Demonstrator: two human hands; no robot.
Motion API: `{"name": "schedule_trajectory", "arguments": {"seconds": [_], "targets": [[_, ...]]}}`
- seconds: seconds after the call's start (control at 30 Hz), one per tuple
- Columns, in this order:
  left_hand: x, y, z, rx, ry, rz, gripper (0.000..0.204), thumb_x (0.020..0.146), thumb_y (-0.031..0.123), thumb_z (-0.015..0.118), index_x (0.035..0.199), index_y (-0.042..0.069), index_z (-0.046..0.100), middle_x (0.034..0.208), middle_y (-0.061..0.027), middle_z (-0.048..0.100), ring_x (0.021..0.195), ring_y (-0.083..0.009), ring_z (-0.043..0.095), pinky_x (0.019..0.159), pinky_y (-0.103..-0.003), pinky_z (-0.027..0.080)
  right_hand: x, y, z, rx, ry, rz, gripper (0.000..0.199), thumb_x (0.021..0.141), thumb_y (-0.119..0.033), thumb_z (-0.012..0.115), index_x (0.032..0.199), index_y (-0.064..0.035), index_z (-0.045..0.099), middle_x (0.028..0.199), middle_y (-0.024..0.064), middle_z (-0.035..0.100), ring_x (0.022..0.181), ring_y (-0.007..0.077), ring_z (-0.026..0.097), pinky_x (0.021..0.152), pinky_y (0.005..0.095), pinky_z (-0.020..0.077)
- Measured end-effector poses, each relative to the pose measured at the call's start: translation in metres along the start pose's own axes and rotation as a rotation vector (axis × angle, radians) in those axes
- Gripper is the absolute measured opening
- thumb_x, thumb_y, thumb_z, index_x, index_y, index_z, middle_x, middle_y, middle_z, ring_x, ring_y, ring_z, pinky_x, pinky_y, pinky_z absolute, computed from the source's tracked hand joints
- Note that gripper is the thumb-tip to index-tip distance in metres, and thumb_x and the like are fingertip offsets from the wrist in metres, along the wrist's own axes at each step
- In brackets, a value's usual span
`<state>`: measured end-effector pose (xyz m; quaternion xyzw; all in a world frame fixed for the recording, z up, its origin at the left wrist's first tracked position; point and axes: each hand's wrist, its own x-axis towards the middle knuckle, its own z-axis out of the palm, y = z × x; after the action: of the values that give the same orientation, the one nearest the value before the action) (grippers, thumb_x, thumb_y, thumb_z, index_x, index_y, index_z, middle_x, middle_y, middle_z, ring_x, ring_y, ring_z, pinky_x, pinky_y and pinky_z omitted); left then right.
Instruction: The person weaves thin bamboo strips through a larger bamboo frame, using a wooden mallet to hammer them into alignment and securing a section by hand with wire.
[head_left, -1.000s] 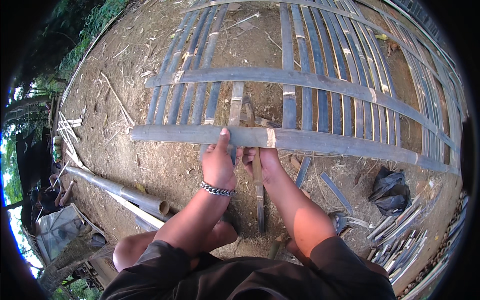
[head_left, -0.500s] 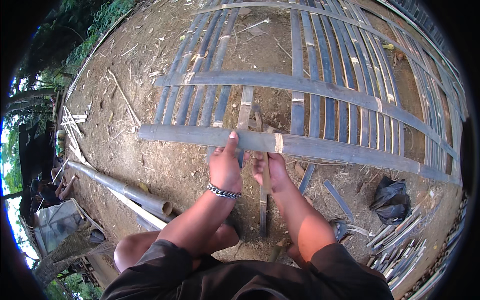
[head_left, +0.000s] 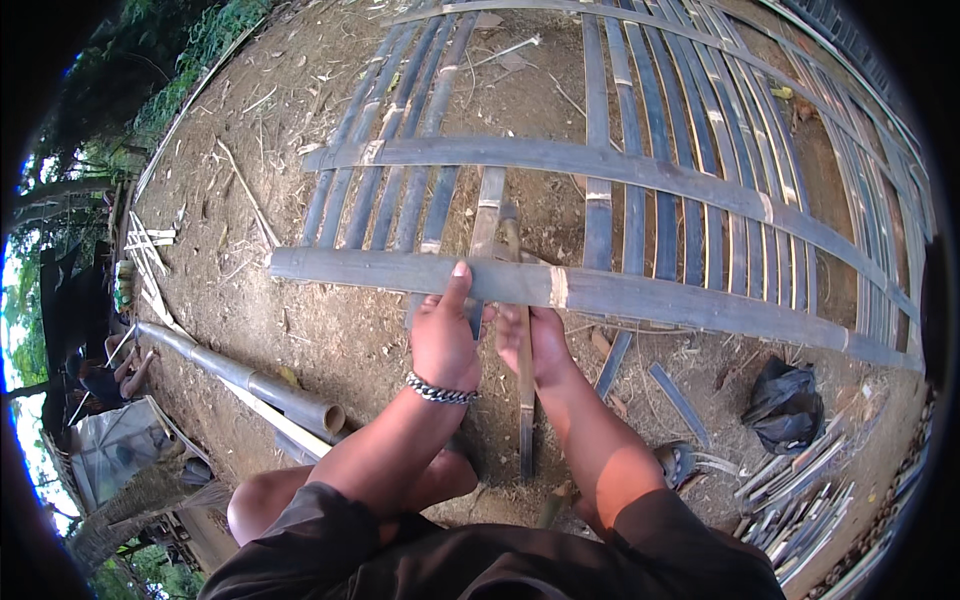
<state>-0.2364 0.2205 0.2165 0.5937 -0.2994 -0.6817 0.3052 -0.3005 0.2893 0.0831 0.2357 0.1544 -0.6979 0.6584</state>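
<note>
A lattice of split bamboo lies ahead of me, and its nearest crosswise bamboo slat [head_left: 390, 270] runs left to right past both hands. My left hand [head_left: 445, 338], with a chain bracelet at the wrist, grips this slat with the thumb on top and the fingers curled beneath, next to an upright bamboo strip [head_left: 487, 215]. Just right of it, my right hand [head_left: 540, 345] closes around the wooden handle of a hammer-like tool [head_left: 525, 365]. The tool passes under the slat, and its dark end shows beyond. My right fingers are slightly blurred.
A thick bamboo pole [head_left: 250, 375] lies on the ground at left. Bamboo offcuts [head_left: 680, 403], a black plastic bag [head_left: 785, 405] and a pile of thin strips [head_left: 800, 510] are at right. Another person [head_left: 110, 380] sits at far left.
The near slat and my left hand have shifted slightly left. The lattice strips have shifted a little too. My right hand keeps hold of the wooden handle, which now stands more upright.
</note>
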Motion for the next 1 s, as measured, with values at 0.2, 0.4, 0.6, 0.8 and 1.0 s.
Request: {"name": "schedule_trajectory", "arguments": {"seconds": [0.2, 0.4, 0.6, 0.8, 1.0], "targets": [[0.0, 0.004, -0.003, -0.001, -0.039, 0.052, 0.019, 0.098, 0.028, 0.066, 0.103, 0.01, 0.062, 0.077, 0.001, 0.063, 0.06, -0.0098, 0.059, 0.05, -0.023, 0.043, 0.005, -0.005, 0.005, -0.065, -0.198, 0.089, 0.033, 0.103, -0.038, 0.049, 0.113, -0.0074, 0.058, 0.074, 0.0013, 0.059, 0.053, 0.0064, 0.053, 0.044, 0.0202, 0.0424], [0.002, 0.0, -0.008, -0.041, -0.03, 0.017, 0.019, 0.098, 0.027, 0.067, 0.104, 0.01, 0.062, 0.08, 0.0009, 0.065, 0.062, -0.01, 0.06, 0.052, -0.022, 0.045, -0.003, -0.003, 0.032, 0.003, -0.18, 0.069, 0.035, 0.104, -0.04, 0.049, 0.116, -0.0091, 0.059, 0.071, -0.0012, 0.058, 0.052, 0.0061, 0.051, 0.046, 0.0199, 0.0428], [0.004, 0.001, -0.005, -0.061, -0.018, 0.03, 0.02, 0.096, 0.029, 0.069, 0.103, 0.012, 0.061, 0.08, 0.0025, 0.063, 0.061, -0.0092, 0.059, 0.052, -0.022, 0.044, 0.005, -0.002, 0.022, 0.134, -0.031, 0.059, 0.029, 0.102, -0.034, 0.052, 0.098, -0.007, 0.061, 0.072, 0.002, 0.06, 0.05, 0.0062, 0.05, 0.042, 0.0204, 0.0416], [-0.004, 0.017, 0.015, -0.07, 0.026, 0.041, 0.02, 0.097, 0.03, 0.068, 0.101, 0.012, 0.06, 0.077, 0.0021, 0.062, 0.058, -0.009, 0.057, 0.05, -0.022, 0.042, 0.014, 0.002, 0.023, 0.173, 0.049, 0.003, 0.032, 0.102, -0.035, 0.052, 0.096, -0.0047, 0.061, 0.074, 0.0033, 0.061, 0.047, 0.0076, 0.051, 0.039, 0.0202, 0.0396], [-0.013, 0.026, 0.007, -0.005, -0.054, 0.033, 0.021, 0.098, 0.031, 0.067, 0.099, 0.012, 0.06, 0.076, 0.0005, 0.063, 0.06, -0.0092, 0.058, 0.052, -0.022, 0.042, 0.002, 0.005, 0.017, 0.087, -0.218, 0.068, 0.03, 0.103, -0.034, 0.051, 0.104, -0.0045, 0.059, 0.071, 0.0012, 0.058, 0.053, 0.007, 0.054, 0.04, 0.0196, 0.0412]]}}
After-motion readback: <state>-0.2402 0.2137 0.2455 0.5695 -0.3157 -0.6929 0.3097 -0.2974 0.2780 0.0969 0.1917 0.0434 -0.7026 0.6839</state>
